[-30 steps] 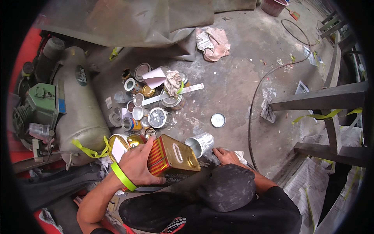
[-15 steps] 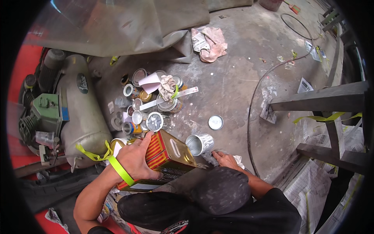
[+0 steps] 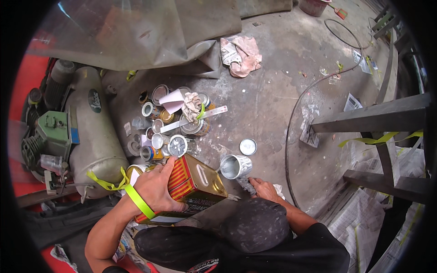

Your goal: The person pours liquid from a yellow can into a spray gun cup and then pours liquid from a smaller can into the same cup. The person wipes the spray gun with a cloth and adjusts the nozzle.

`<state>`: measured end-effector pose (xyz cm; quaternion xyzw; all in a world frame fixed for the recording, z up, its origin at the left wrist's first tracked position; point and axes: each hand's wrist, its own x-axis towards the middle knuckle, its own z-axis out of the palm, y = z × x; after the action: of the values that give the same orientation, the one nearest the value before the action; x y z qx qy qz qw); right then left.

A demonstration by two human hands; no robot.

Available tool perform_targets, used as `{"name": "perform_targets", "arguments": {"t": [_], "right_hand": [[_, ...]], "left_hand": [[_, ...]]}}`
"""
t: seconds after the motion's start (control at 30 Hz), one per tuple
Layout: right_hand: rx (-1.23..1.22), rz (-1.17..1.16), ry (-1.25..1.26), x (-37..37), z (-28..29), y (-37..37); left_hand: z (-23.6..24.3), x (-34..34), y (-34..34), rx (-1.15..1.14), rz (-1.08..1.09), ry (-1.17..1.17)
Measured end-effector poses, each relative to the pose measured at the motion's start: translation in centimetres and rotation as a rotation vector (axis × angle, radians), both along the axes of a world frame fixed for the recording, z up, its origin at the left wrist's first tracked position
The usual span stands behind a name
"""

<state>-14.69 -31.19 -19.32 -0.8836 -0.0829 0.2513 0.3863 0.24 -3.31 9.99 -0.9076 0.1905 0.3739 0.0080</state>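
My left hand (image 3: 157, 182), a yellow band at its wrist, grips a rectangular gold tin with red stripes (image 3: 200, 191), tipped toward a silvery cylindrical can (image 3: 243, 169) of grey contents. A thin streak, seemingly liquid, shows between the tin's corner and the can. My right hand (image 3: 261, 188) has its fingers curled on something grey and crumpled (image 3: 246, 185) beside that can; I cannot make out what it is. A round lid (image 3: 248, 146) lies above the can. A cluster of paint cans (image 3: 177, 145) stands behind the tin, with a white strip (image 3: 214, 110) and crumpled cloth across some.
A compressor (image 3: 93, 132) stands at the left. A grey sheet (image 3: 159, 32) spans the top. Dark metal bars (image 3: 368, 119) with yellow tape are at the right, a hose (image 3: 291, 127) beside them. A pink rag (image 3: 246, 54) and a red bucket (image 3: 314, 5) are farther back.
The cylindrical can now sits slightly right of where it was relative to the tin and looks turned, its mouth more upward. My left hand still holds the tilted tin. The whole view has shifted slightly.
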Motion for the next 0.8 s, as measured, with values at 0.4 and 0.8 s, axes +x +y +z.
{"name": "perform_targets", "arguments": {"t": [0.4,0.8], "right_hand": [[0.0,-0.013,-0.016,0.2,0.4,0.8],[0.009,-0.017,-0.018,0.2,0.7,1.2]], "left_hand": [[-0.7,0.0,1.1,-0.026,-0.002,-0.001],[-1.0,-0.4,1.8,-0.07,0.033,-0.024]]}}
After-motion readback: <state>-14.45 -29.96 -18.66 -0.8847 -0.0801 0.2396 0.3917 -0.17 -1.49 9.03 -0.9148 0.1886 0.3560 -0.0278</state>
